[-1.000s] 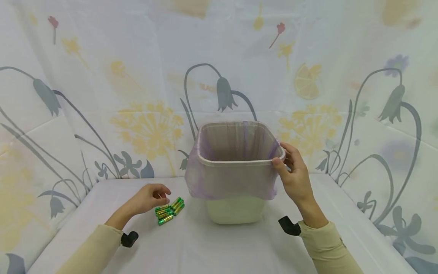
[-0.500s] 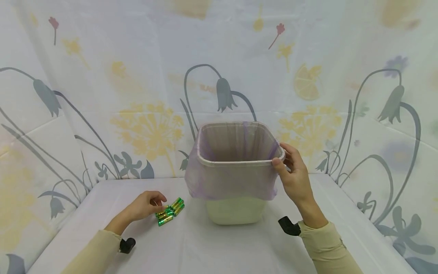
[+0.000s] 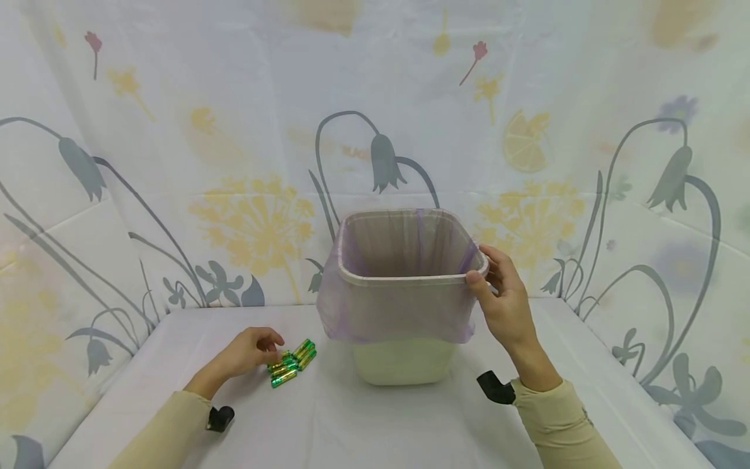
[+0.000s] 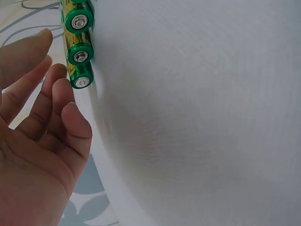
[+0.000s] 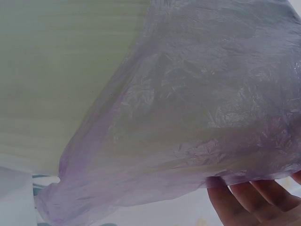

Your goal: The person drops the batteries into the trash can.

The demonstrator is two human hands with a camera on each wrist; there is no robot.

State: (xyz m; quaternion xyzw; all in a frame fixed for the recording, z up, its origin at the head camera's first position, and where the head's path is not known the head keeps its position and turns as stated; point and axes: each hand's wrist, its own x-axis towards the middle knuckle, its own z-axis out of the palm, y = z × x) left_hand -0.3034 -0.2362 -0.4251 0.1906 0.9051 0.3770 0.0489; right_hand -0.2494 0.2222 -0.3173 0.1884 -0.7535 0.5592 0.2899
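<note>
Several green-and-gold batteries [image 3: 301, 355] lie side by side on the white table, left of a pale trash can [image 3: 404, 361]. My left hand [image 3: 249, 352] is beside the near-left end of the batteries, palm turned toward them, its fingers loosely bent. In the left wrist view the fingertips [image 4: 59, 70] are right at the end of one battery [image 4: 81, 75], the thumb apart from them. A thin purple bag [image 3: 398, 312] lines the can and is folded over its rim. My right hand [image 3: 505, 296] grips the can's right front corner through the bag, its fingers partly hidden behind the rim.
A white cloth [image 3: 328, 430] covers the table. Behind and at both sides hangs a flower-printed curtain [image 3: 263, 150]. The can stands tall in the middle, near the back edge. A dark wrist mount [image 3: 495, 387] juts from each sleeve.
My left hand came down and slightly left, close to the batteries, then stayed nearly still over the last half second. My right hand and the trash can have not moved.
</note>
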